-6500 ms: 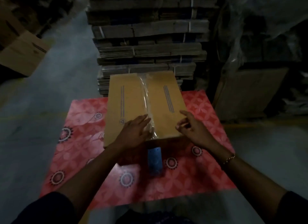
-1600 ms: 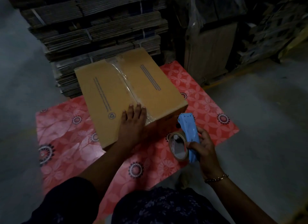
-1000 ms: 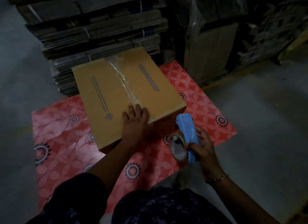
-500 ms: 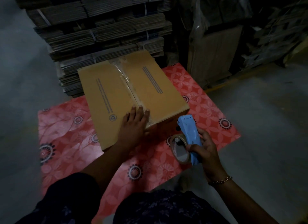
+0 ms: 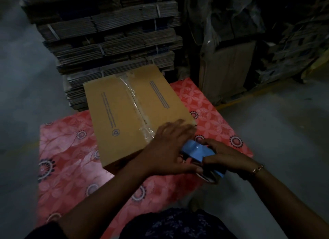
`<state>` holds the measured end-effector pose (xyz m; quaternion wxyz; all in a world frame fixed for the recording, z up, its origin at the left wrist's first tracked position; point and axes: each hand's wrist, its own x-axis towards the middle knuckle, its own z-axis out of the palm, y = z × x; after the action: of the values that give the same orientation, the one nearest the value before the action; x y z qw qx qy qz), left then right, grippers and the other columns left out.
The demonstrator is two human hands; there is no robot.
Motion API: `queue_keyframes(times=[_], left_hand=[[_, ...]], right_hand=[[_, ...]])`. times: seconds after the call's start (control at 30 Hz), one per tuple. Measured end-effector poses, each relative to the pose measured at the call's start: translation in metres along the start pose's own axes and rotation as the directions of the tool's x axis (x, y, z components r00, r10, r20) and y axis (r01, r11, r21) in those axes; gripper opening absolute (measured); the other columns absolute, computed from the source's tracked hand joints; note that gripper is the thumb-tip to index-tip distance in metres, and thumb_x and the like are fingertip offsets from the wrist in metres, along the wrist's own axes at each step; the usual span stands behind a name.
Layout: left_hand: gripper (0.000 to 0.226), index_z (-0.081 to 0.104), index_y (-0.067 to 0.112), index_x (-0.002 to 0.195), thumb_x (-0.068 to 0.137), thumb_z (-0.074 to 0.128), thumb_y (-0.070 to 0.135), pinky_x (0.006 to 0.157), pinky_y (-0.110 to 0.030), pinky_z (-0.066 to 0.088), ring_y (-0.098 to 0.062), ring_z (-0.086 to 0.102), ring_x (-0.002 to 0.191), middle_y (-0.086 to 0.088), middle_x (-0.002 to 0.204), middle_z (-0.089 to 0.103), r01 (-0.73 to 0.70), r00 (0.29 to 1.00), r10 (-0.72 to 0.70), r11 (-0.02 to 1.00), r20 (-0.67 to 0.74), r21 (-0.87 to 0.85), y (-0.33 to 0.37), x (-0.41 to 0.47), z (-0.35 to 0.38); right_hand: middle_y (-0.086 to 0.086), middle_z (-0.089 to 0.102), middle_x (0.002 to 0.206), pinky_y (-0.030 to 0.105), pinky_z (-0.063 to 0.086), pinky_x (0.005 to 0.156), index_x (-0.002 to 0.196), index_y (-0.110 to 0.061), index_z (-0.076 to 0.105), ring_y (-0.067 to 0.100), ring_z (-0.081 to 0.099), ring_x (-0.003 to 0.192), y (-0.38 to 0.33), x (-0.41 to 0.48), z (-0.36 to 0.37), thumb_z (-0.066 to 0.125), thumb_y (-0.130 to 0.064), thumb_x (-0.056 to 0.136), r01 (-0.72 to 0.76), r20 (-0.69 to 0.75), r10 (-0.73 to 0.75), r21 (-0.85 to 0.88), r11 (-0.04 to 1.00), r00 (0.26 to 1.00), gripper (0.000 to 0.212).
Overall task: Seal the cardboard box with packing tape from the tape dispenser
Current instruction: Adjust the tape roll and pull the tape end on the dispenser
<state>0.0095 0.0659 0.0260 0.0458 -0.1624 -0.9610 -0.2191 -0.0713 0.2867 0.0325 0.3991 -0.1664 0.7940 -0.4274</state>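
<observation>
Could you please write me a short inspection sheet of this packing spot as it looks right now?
Surface: red floral mat spread on a grey concrete floor.
Job's things: cardboard box lies closed on the mat, a strip of clear tape along its centre seam; blue tape dispenser at the box's near right corner.
Clutter: nothing seen.
Grippers: right hand grips the dispenser; left hand is blurred, reaching across to the dispenser, fingers spread.
Cables: nothing seen.
Surroundings: strapped stacks of flat cardboard behind the box; plastic-wrapped goods to the right; dim light.
</observation>
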Motion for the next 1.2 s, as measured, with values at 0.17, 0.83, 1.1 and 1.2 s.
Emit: queue_keyframes(times=[0.17,0.83,1.1,1.2], left_hand=[[0.067,0.049,0.025,0.136,0.089,0.049,0.072,0.089,-0.033,0.038,-0.022,0.057,0.112,-0.004,0.121,0.063,0.057,0.997,-0.056,0.998,0.056,-0.019,0.019,0.013,0.037],[0.07,0.056,-0.002,0.134,0.095,0.042,0.054,0.063,-0.037,0.049,-0.03,0.061,0.071,-0.018,0.09,0.063,-0.194,0.569,-0.756,-0.506,0.324,-0.841,0.067,0.079,0.025],[0.068,0.058,0.001,0.134,0.085,0.048,0.046,0.072,-0.038,0.049,-0.027,0.06,0.083,-0.016,0.096,0.063,-0.337,0.523,-0.806,-0.494,0.277,-0.801,0.079,0.094,0.012],[0.069,0.058,0.0,0.132,0.081,0.05,0.045,0.072,-0.037,0.048,-0.028,0.059,0.083,-0.017,0.098,0.061,-0.351,0.505,-0.817,-0.488,0.277,-0.799,0.077,0.098,0.009]], right_hand=[[0.013,0.068,0.108,0.038,0.052,0.087,0.113,-0.006,0.06,0.027,0.064,0.096,-0.024,0.015,-0.027,0.072,-0.016,0.076,-0.139,0.263,0.13,0.015,0.99,0.956,0.04],[-0.009,0.061,0.109,0.019,0.048,0.078,0.114,-0.022,0.065,0.008,0.062,0.098,-0.012,-0.007,-0.063,0.074,-0.023,0.083,0.672,-0.083,-0.744,-0.371,0.641,0.663,0.032],[0.005,0.06,0.119,0.034,0.051,0.086,0.121,-0.015,0.063,0.022,0.056,0.109,-0.028,0.01,-0.055,0.071,-0.029,0.082,0.658,0.015,-0.852,-0.642,0.393,0.523,0.043],[0.007,0.062,0.114,0.037,0.052,0.08,0.117,-0.014,0.065,0.023,0.057,0.103,-0.035,0.016,-0.059,0.072,-0.024,0.083,0.649,0.023,-0.879,-0.684,0.334,0.477,0.037]])
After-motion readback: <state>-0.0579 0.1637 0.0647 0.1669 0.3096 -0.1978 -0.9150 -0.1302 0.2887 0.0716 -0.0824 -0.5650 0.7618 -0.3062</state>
